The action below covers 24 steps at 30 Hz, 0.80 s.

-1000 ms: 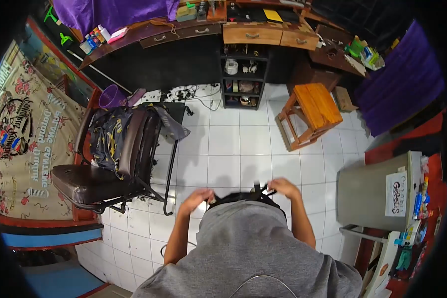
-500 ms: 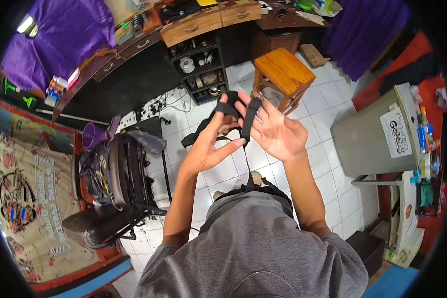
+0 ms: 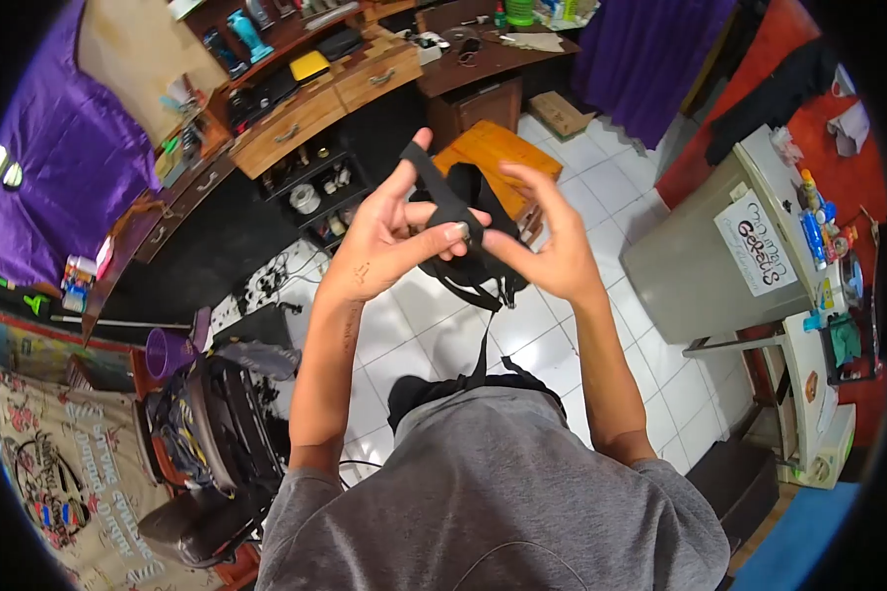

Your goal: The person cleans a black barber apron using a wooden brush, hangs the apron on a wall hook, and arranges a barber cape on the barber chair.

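Note:
My left hand (image 3: 389,231) is closed on a black strap (image 3: 443,192), its thumb pressing the strap against the fingers. One stretch of the strap runs over the raised index finger. Below and behind it hangs the rest of a black strap bundle (image 3: 478,271), with a buckle-like end near its bottom; its exact kind is unclear. My right hand (image 3: 552,241) is to the right of the bundle, fingers apart and curved. Its thumb tip touches the strap close to the left thumb, and some of its fingers are partly hidden.
Beyond the hands stands a wooden stool (image 3: 493,148). Desks with drawers (image 3: 286,133) and a black shelf (image 3: 315,187) line the far side. A grey bin-like container (image 3: 685,251) is at right. A dark chair (image 3: 192,522) with a bag (image 3: 192,424) stands at left.
My right hand has turned from palm up under the strap to thumb on it, fingers curved beside it. The left hand keeps its hold. The view has shifted, and the stool now appears behind the bundle.

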Tool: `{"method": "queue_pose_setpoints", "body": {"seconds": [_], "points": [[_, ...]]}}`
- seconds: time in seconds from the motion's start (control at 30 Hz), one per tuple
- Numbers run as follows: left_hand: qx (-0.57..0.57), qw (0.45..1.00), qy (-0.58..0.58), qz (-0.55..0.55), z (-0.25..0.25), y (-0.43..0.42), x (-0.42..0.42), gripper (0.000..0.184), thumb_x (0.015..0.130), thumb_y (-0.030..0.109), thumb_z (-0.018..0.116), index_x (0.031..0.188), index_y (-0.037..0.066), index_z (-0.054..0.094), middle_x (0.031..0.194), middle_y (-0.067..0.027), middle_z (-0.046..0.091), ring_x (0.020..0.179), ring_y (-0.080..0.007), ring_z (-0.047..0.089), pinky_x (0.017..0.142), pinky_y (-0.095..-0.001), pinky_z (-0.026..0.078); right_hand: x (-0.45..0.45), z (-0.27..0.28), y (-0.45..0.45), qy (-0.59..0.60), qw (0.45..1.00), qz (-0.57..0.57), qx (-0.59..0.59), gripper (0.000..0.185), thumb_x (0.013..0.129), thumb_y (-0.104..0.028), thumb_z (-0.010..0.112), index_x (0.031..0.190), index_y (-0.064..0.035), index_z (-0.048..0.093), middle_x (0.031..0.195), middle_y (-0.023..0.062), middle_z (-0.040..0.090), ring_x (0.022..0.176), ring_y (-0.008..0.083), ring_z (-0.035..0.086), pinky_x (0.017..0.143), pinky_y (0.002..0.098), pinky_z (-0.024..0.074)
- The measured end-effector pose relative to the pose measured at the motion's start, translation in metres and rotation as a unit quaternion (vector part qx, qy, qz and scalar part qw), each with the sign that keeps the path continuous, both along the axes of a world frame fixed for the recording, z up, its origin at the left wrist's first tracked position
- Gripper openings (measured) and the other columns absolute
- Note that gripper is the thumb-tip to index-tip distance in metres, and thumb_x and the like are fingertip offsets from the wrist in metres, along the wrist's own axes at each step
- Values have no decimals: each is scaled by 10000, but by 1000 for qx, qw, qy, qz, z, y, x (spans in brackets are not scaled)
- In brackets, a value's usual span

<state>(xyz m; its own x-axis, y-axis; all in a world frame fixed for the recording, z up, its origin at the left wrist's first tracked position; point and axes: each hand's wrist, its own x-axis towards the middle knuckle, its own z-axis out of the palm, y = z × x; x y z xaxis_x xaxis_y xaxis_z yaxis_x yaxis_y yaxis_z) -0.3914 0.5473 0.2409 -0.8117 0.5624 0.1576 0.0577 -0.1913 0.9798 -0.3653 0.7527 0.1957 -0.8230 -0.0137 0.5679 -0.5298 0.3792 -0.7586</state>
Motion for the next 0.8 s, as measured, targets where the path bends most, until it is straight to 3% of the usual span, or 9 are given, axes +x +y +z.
{"method": "queue_pose_setpoints", "body": {"seconds": [0.07,0.13,0.27,0.3,0.4,0.53,0.57,0.7,0.8], "points": [[-42,998,25,-43,2,28,-16,861,851,57,643,1461,23,35,947,-97,665,686,-75,575,642,-206,474,-7,11,17,-73,993,88,27,372,762,-106,712,1093,5,586,947,31,638,826,105,590,743,265,473],[-87,995,37,-22,3,51,-41,818,852,62,646,1457,14,97,912,-56,660,686,-56,562,634,-182,463,-24,-5,39,-173,962,179,-112,274,833,-9,613,1101,26,568,934,30,626,846,112,592,794,276,480],[-80,991,76,-77,0,95,-89,732,863,46,623,1438,-16,175,862,-12,652,663,-38,534,603,-176,445,-53,1,68,-162,952,152,-212,308,847,-48,625,1128,29,524,931,37,614,829,102,593,767,252,485],[-108,981,141,-76,-5,106,-103,651,852,28,628,1409,-15,293,828,-22,640,656,-42,506,634,-194,443,-62,0,76,-174,952,120,-220,296,855,-80,633,1109,25,524,942,51,613,816,98,598,749,243,492],[-209,943,254,-56,-11,142,-148,537,833,51,650,1326,-9,446,768,-44,606,656,-39,493,619,-204,439,-103,4,121,-228,951,137,-156,186,903,-99,559,1052,11,541,812,19,584,688,69,558,638,209,470],[-153,896,418,7,-11,194,-220,356,794,91,686,1128,-4,605,834,-134,656,715,-116,608,682,-249,478,-146,38,182,-201,978,16,-44,195,889,-133,578,1019,12,566,757,14,593,641,55,541,577,205,448],[-54,892,448,38,-15,217,-244,193,768,96,686,918,-1,612,821,-146,651,687,-320,613,598,-325,478,-152,56,193,-221,975,-24,-32,186,881,-118,597,1009,15,582,770,10,588,633,48,523,576,188,415],[21,896,444,20,4,285,-311,158,768,64,671,915,10,650,841,-152,654,746,-320,630,636,-328,489,-184,98,241,-254,951,-158,76,223,848,-215,659,909,-7,611,686,-25,548,584,28,501,518,182,389],[8,909,416,-42,14,343,-347,114,771,98,663,839,7,668,809,-170,642,730,-339,615,643,-357,486,-199,107,271,-287,946,-149,-25,230,869,-236,644,835,-13,599,617,-44,522,531,24,478,478,190,373]]}}
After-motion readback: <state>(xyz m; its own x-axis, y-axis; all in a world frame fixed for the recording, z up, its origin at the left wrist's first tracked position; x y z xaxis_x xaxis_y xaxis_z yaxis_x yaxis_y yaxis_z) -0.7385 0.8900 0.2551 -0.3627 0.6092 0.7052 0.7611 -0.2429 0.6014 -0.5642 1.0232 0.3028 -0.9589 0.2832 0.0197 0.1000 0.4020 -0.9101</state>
